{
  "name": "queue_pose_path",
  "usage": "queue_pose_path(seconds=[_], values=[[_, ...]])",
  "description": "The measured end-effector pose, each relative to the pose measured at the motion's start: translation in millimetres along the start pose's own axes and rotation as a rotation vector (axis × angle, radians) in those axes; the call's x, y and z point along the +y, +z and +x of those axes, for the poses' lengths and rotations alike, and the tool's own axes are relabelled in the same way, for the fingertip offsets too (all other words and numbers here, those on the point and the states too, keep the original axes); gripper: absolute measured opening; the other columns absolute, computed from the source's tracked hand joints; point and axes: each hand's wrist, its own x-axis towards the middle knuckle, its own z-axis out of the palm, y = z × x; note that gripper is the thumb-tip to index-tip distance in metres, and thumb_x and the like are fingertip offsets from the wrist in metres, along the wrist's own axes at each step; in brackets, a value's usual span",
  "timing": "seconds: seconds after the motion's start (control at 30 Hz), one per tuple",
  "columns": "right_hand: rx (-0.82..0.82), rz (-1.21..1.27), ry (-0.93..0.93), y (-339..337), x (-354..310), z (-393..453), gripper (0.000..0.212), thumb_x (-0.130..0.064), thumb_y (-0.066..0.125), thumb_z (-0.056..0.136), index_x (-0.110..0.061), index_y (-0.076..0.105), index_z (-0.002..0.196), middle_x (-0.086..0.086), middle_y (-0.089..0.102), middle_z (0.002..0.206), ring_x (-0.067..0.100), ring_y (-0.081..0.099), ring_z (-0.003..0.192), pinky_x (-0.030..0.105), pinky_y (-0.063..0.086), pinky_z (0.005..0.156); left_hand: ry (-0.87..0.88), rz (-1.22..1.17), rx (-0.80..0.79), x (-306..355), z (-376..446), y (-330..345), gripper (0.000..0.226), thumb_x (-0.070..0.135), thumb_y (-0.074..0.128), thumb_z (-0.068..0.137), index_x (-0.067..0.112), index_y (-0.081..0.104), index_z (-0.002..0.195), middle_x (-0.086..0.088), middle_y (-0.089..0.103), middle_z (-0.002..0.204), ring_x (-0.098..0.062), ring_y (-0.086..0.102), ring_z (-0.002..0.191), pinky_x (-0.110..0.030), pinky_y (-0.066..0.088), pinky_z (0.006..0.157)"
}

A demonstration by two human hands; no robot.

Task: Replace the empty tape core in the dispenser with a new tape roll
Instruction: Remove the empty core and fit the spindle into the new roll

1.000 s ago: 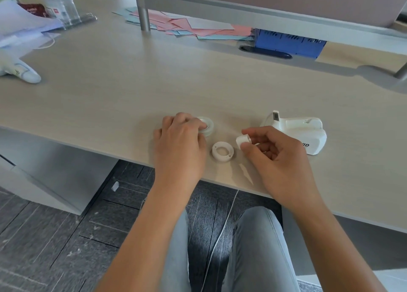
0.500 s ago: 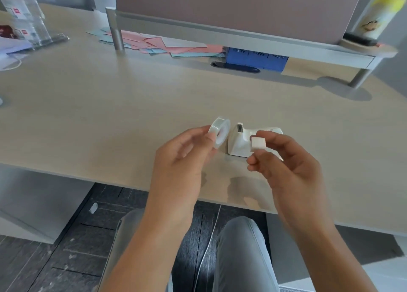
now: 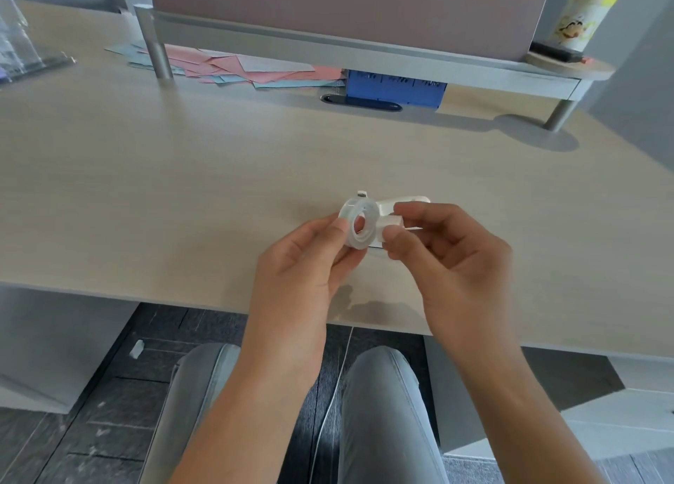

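Observation:
My left hand (image 3: 310, 261) holds a clear tape roll (image 3: 359, 223) upright above the desk, thumb and fingers on its rim, its hole facing me. My right hand (image 3: 448, 261) pinches a small white spindle (image 3: 392, 224) right beside the roll, touching or nearly touching its right side. The white tape dispenser (image 3: 401, 202) sits on the desk just behind both hands and is mostly hidden by them; its cutter end pokes up above the roll. The empty core is not in view.
The light wood desk (image 3: 182, 191) runs to a front edge just under my wrists. Pink and blue paper sheets (image 3: 233, 65) and a blue box (image 3: 395, 87) lie at the back under a raised shelf. A yellow container (image 3: 583, 12) stands at the far right.
The left hand lifted the tape roll off the desk and brought it close to the spindle in the right hand. The view shifted, and the empty core dropped out of sight.

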Motion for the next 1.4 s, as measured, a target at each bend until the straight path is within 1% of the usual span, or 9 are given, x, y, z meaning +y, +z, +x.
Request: queue_pose_path(seconds=[0.2, 0.37, 0.53, 0.7, 0.9, 1.0, 1.07, 1.23, 1.4], values=[[-0.052, -0.082, -0.135, 5.0, 4.2, -5.2, 0.028, -0.001, 0.082, 0.087, -0.023, 0.077, 0.103, 0.007, 0.078, 0.104, 0.009, 0.072, 0.081, 0.019, 0.056, 0.080, 0.013, 0.011, -0.010, -3.6, -4.9, -0.7, 0.018, 0.009, 0.064, 0.098, 0.008, 0.082, 0.097, -0.015, 0.082, 0.107, -0.026, 0.077, 0.109, -0.042, 0.054, 0.108], [-0.060, -0.083, -0.118, 5.5, 4.4, -6.9, 0.028, -0.002, 0.083, 0.085, -0.019, 0.076, 0.107, -0.005, 0.077, 0.094, 0.003, 0.071, 0.079, 0.015, 0.055, 0.078, 0.045, 0.066, -0.009, -4.5, -6.0, -2.3, 0.017, 0.005, 0.067, 0.094, 0.010, 0.082, 0.101, -0.009, 0.084, 0.105, -0.020, 0.077, 0.108, -0.038, 0.055, 0.106], [-0.072, -0.124, -0.183, 5.9, 6.1, -6.8, 0.030, -0.002, 0.082, 0.086, -0.021, 0.078, 0.108, 0.004, 0.074, 0.100, 0.006, 0.071, 0.082, 0.015, 0.055, 0.081, 0.057, 0.110, -0.019, -6.4, -7.0, -4.9, 0.019, 0.006, 0.068, 0.094, 0.015, 0.084, 0.099, -0.008, 0.084, 0.102, -0.025, 0.076, 0.111, -0.045, 0.053, 0.109], [-0.109, -0.158, -0.221, 5.8, 7.8, -7.1, 0.035, 0.005, 0.077, 0.088, -0.022, 0.079, 0.111, 0.001, 0.072, 0.104, 0.007, 0.070, 0.083, 0.016, 0.054, 0.082, 0.052, 0.121, -0.027, -7.8, -7.4, -4.6, 0.020, 0.004, 0.067, 0.094, 0.012, 0.083, 0.104, -0.009, 0.084, 0.103, -0.026, 0.075, 0.113, -0.045, 0.054, 0.109], [-0.117, -0.090, -0.172, 5.8, 8.0, -7.1, 0.030, -0.001, 0.078, 0.089, -0.020, 0.078, 0.113, -0.003, 0.075, 0.101, 0.006, 0.070, 0.082, 0.018, 0.054, 0.082, 0.056, 0.138, -0.015, -7.3, -8.6, -5.4, 0.020, 0.006, 0.068, 0.094, 0.016, 0.083, 0.104, -0.007, 0.084, 0.105, -0.023, 0.076, 0.111, -0.047, 0.054, 0.108], [-0.097, -0.074, -0.136, 4.3, 9.3, -6.2, 0.029, -0.001, 0.080, 0.088, -0.016, 0.077, 0.113, 0.000, 0.079, 0.098, 0.012, 0.074, 0.086, 0.019, 0.056, 0.082, 0.084, 0.167, -0.019, -7.0, -9.1, -4.8, 0.017, 0.011, 0.074, 0.089, 0.022, 0.085, 0.097, -0.004, 0.085, 0.101, -0.029, 0.075, 0.112, -0.049, 0.054, 0.107], [-0.099, -0.098, -0.157, 3.4, 9.9, -6.2, 0.027, 0.001, 0.081, 0.087, -0.013, 0.079, 0.110, 0.006, 0.078, 0.099, 0.014, 0.075, 0.085, 0.020, 0.056, 0.082, 0.109, 0.200, -0.022, -7.1, -9.1, -4.9, 0.020, 0.009, 0.074, 0.089, 0.025, 0.085, 0.095, -0.003, 0.085, 0.097, -0.030, 0.075, 0.108, -0.045, 0.056, 0.100], [-0.109, -0.170, -0.178, 2.0, 10.6, -6.3, 0.027, 0.000, 0.079, 0.089, -0.011, 0.079, 0.113, 0.007, 0.076, 0.105, 0.014, 0.076, 0.089, 0.021, 0.057, 0.084, 0.168, 0.278, -0.028, -7.2, -8.9, -4.5, 0.022, 0.004, 0.072, 0.091, 0.022, 0.082, 0.097, 0.001, 0.085, 0.092, -0.011, 0.077, 0.089, -0.025, 0.059, 0.080], [-0.120, -0.265, -0.234, 1.4, 9.1, -6.1, 0.028, -0.001, 0.077, 0.091, -0.017, 0.079, 0.113, 0.002, 0.073, 0.104, 0.012, 0.074, 0.090, 0.017, 0.056, 0.084, 0.182, 0.293, -0.026, -8.7, -9.0, -3.3, 0.020, 0.003, 0.073, 0.091, 0.019, 0.082, 0.098, 0.002, 0.085, 0.090, -0.003, 0.076, 0.083, -0.017, 0.059, 0.076]])
